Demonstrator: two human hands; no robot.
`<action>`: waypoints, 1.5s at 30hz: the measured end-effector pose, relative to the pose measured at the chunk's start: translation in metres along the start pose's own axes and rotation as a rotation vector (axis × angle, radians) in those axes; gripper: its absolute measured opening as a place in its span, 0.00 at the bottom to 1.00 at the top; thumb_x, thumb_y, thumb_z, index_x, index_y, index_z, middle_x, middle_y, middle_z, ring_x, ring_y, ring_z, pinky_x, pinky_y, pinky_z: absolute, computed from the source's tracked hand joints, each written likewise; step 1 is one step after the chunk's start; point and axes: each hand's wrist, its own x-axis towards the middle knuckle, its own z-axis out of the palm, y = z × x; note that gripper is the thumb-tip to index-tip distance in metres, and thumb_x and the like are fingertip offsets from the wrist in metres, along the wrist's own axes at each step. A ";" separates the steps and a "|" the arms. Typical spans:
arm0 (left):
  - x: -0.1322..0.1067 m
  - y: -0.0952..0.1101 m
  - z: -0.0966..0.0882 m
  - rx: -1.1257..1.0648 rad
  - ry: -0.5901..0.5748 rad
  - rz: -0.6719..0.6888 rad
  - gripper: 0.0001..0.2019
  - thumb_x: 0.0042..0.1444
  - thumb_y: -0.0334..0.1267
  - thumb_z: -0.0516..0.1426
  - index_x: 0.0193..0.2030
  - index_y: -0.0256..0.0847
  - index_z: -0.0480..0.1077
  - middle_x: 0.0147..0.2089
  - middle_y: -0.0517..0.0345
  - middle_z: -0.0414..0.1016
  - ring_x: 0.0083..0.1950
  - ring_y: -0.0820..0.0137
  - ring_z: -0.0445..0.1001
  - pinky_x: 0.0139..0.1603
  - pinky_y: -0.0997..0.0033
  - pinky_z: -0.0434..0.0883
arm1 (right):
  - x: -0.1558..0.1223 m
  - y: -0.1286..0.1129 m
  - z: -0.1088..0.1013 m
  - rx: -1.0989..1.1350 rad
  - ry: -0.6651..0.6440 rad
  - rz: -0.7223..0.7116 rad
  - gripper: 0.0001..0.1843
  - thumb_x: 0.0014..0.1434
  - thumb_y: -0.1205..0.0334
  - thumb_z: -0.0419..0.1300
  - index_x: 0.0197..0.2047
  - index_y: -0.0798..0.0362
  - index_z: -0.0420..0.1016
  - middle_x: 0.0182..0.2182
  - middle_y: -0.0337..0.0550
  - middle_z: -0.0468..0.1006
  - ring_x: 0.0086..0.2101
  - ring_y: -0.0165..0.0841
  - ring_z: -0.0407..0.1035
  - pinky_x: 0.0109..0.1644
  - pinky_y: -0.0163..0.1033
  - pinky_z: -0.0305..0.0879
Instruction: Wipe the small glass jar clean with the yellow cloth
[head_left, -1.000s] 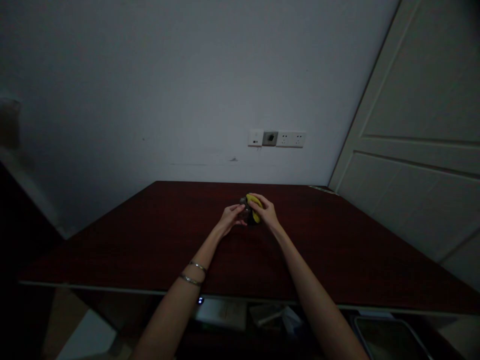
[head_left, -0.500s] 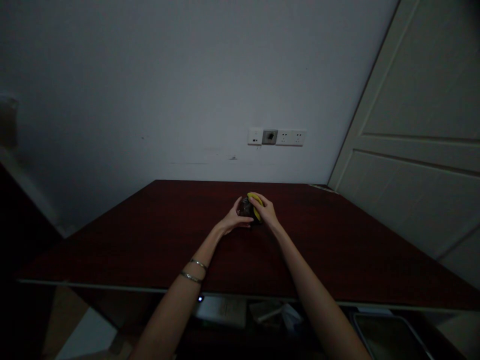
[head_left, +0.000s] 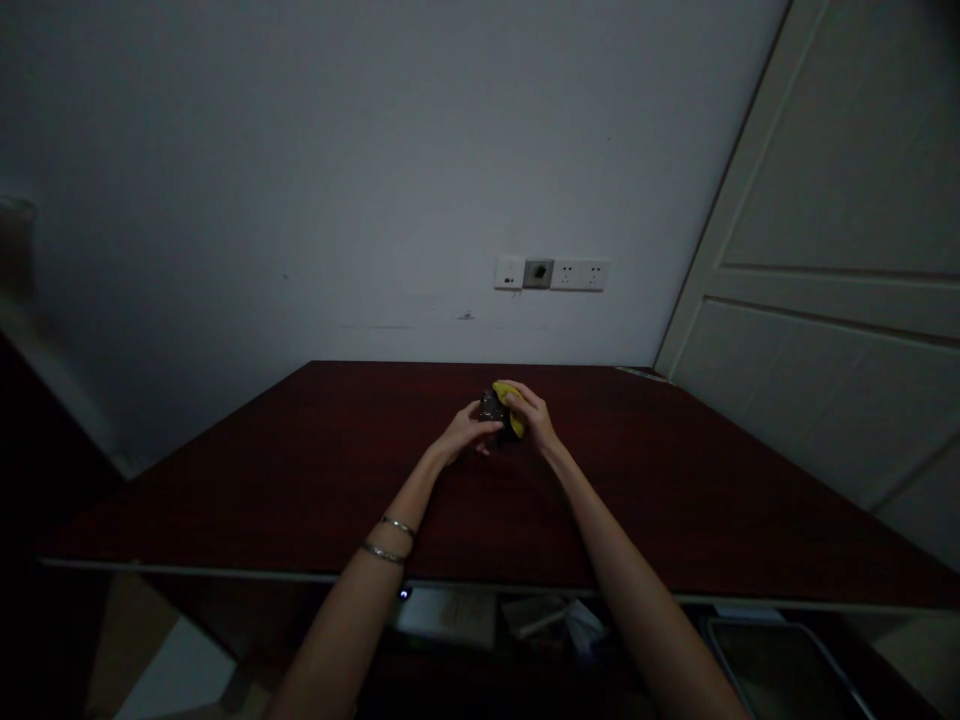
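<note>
Near the middle of the dark red tabletop, my left hand [head_left: 463, 432] is closed around a small dark, shiny, glass-like object [head_left: 491, 407]; its exact kind is too dim to make out. My right hand [head_left: 534, 415] grips a yellow cloth [head_left: 517, 425], pressed against the right side of that object. Parts of the object are hidden by the fingers and the cloth. Two silvery bangles circle my left forearm.
The table [head_left: 337, 420] meets a pale wall carrying a row of sockets [head_left: 568, 275]. A white panelled door [head_left: 840, 380] stands at the right. Under the tabletop lie a white box [head_left: 446, 617], crumpled papers and a dark tray [head_left: 784, 660].
My left fingers have shifted on the dark object, which has turned a little. The yellow cloth has moved slightly and is bent differently in my right hand.
</note>
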 end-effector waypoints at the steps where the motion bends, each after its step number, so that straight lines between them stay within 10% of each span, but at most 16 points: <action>1: 0.001 -0.001 0.000 0.012 0.015 0.011 0.28 0.43 0.44 0.60 0.50 0.35 0.57 0.22 0.63 0.67 0.14 0.81 0.61 0.18 0.75 0.68 | -0.001 -0.001 0.000 -0.005 -0.002 -0.006 0.20 0.49 0.50 0.57 0.43 0.51 0.72 0.43 0.42 0.74 0.43 0.36 0.67 0.49 0.40 0.61; 14: 0.004 -0.009 0.005 0.123 0.047 0.029 0.33 0.36 0.42 0.64 0.50 0.36 0.58 0.29 0.57 0.70 0.20 0.77 0.67 0.16 0.79 0.64 | 0.001 0.002 0.007 -0.142 0.177 -0.011 0.18 0.46 0.49 0.59 0.36 0.54 0.74 0.37 0.45 0.76 0.39 0.36 0.69 0.46 0.41 0.63; 23: 0.007 -0.007 0.003 0.157 0.221 0.088 0.27 0.38 0.42 0.63 0.45 0.35 0.62 0.34 0.55 0.69 0.23 0.78 0.66 0.16 0.81 0.63 | -0.005 -0.011 0.008 -0.245 -0.017 -0.197 0.14 0.45 0.54 0.62 0.36 0.49 0.76 0.46 0.43 0.72 0.49 0.37 0.63 0.55 0.44 0.55; 34: 0.000 -0.001 0.005 0.149 0.071 0.023 0.34 0.36 0.42 0.64 0.50 0.34 0.59 0.26 0.60 0.69 0.18 0.77 0.64 0.15 0.78 0.63 | -0.001 -0.003 0.010 -0.129 0.169 -0.012 0.18 0.45 0.51 0.61 0.36 0.54 0.75 0.37 0.46 0.77 0.39 0.37 0.69 0.47 0.42 0.63; 45: 0.004 -0.003 -0.002 0.086 0.088 0.105 0.29 0.41 0.45 0.61 0.48 0.34 0.59 0.18 0.67 0.64 0.11 0.81 0.58 0.13 0.79 0.59 | -0.003 -0.008 0.012 -0.225 0.055 -0.193 0.15 0.44 0.56 0.63 0.38 0.50 0.76 0.45 0.44 0.72 0.49 0.37 0.63 0.54 0.42 0.58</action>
